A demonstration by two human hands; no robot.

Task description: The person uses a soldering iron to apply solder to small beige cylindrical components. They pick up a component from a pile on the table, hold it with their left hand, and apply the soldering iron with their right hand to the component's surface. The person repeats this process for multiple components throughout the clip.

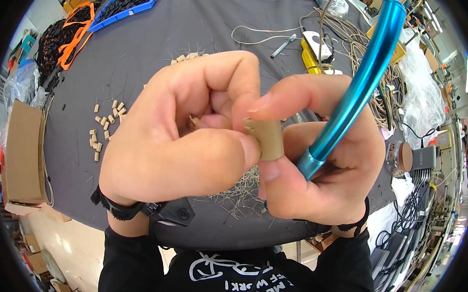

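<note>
A small beige cylinder (271, 140) is pinched between both hands, close to the camera. My left hand (166, 148) is closed, its thumb and forefinger pressing the cylinder's left side. A bit of frayed brown material (194, 122) shows inside its curled fingers. My right hand (342, 177) grips the same cylinder from the right with thumb and forefinger. It also holds a shiny teal metal tool (354, 91), which slants up to the right; its working end is hidden. Below the hands, many thin cut strands (237, 190) lie scattered on the dark cloth.
Similar beige cylinders (107, 120) lie at the left, with more (188, 56) behind my hands. At the back are a blue tray (126, 6) of black pieces and a pen (284, 46). Coiled cables (348, 39) and a lidded jar (399, 156) stand right; a cardboard box (25, 155), left.
</note>
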